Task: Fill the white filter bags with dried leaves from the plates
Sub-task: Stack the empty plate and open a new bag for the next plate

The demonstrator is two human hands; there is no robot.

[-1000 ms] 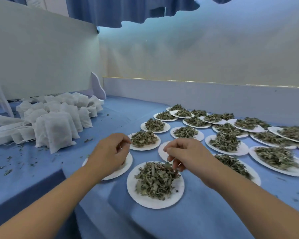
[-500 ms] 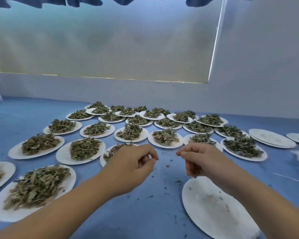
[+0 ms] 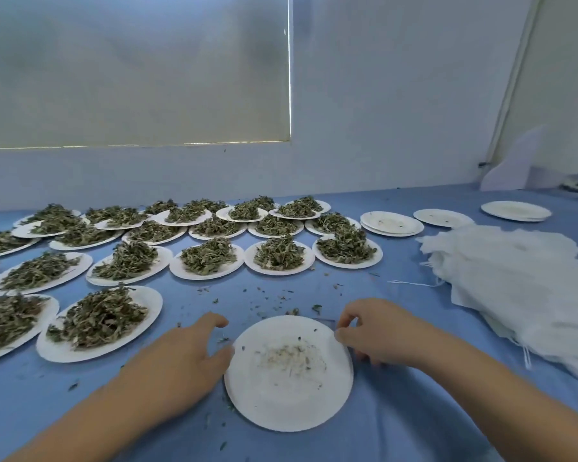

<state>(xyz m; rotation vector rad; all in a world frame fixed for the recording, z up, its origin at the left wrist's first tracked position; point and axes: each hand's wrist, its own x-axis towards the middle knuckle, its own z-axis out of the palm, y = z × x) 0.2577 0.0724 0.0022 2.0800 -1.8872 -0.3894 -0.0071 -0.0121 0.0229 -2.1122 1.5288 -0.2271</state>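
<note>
Blue cloth covers the whole work surface, which runs back to a pale wall with a drawn window blind in its left part. One nearly empty paper plate lies at the front centre, with only crumbs and dust in its middle, and serves as the landmark.

Left of it and behind it stand many heaped plates in loose rows, rims touching or overlapping, each piled with dried leaves. Loose leaf bits are scattered on the cloth just behind the landmark plate.

The left hand rests on the cloth at that plate's left rim. Its thumb touches the rim, and its fingers are loosely curled off the plate with nothing between them. The right hand is at the plate's upper right rim. Its thumb lies on the edge and its fingers curl down beside and under it, pinching the rim. The hands are apart, with the plate between them.

Behind and to the right of the landmark plate are three spots of empty plates — the nearest looks like a small stack. Right of the landmark plate lies a broad, flat pile of white filter bags, unfilled, with a thin string trailing from its left edge. A white board with a curved top stands far behind the pile.
</note>
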